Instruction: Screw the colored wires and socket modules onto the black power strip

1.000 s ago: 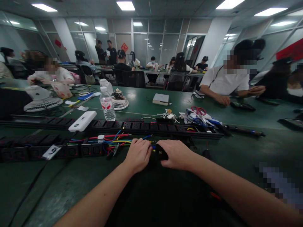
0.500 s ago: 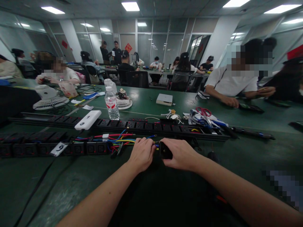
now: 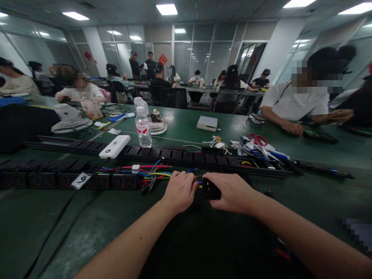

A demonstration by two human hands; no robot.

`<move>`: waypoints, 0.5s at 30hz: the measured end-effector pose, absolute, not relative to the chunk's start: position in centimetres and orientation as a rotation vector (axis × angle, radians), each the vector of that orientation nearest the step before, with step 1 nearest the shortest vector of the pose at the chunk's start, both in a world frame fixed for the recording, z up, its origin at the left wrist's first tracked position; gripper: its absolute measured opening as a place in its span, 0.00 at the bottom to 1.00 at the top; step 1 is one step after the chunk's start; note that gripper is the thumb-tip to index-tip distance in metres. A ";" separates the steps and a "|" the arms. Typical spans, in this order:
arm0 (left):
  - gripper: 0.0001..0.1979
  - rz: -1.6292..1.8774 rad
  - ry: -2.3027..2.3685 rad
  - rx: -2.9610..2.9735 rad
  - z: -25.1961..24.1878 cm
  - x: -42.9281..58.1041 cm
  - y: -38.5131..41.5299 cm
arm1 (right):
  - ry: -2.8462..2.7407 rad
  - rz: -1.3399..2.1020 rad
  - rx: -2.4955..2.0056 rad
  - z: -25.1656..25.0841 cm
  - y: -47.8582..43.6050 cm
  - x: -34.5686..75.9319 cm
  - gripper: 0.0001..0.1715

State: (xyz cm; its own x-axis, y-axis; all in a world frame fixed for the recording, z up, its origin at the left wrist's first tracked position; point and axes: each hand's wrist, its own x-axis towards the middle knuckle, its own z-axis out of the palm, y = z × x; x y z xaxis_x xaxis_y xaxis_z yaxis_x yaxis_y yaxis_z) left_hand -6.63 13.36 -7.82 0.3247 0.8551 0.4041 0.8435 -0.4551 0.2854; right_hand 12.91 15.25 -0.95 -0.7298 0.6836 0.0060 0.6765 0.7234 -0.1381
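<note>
My left hand [image 3: 180, 192] is closed, its fingertips pinching the coloured wires [image 3: 151, 173] where they end. My right hand [image 3: 229, 192] is wrapped round a small black socket module [image 3: 209, 190] just right of those wires. The two hands almost touch over the green table [image 3: 95, 217]. The wires run left to a row of black socket modules [image 3: 116, 181] with a white tag marked 9 [image 3: 79, 180]. A long black power strip [image 3: 200, 157] lies just behind my hands.
A water bottle [image 3: 143, 131], a white box marked 9 [image 3: 114, 146], small fans [image 3: 71, 120], a white box [image 3: 207, 123] and red-handled scissors [image 3: 257, 139] lie behind the strip. A person in a white shirt [image 3: 296, 104] sits far right. Other people work at tables behind.
Both hands stay together on the wires and the black module. The view has shifted, so the hands and the table things sit slightly further right in the frame.
</note>
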 end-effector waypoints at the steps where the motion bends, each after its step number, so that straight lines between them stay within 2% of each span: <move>1: 0.10 0.787 1.624 2.549 -7.8 -6.6 13.3 | -2.872 0.176 -1.158 -0.6 15.1 12.7 0.24; 5: 0.11 0.788 1.603 2.566 -7.8 -6.6 13.4 | -2.880 0.171 -1.200 0.4 14.8 12.5 0.22; 12: 0.10 0.863 1.583 2.506 -8.1 -6.3 13.4 | -2.820 0.246 -1.046 -0.5 15.2 13.0 0.28; 15: 0.10 0.876 1.565 2.485 -8.1 -6.3 13.3 | -2.805 0.219 -1.064 -0.8 15.0 12.4 0.25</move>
State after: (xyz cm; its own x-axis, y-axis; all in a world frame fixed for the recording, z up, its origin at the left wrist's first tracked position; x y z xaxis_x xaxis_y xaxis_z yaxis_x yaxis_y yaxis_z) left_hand -6.30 13.33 -8.09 0.3164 0.8488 0.4235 0.8050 -0.4765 0.3536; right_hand 12.45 15.04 -0.80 -0.7417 0.6667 0.0732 0.6473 0.7401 -0.1823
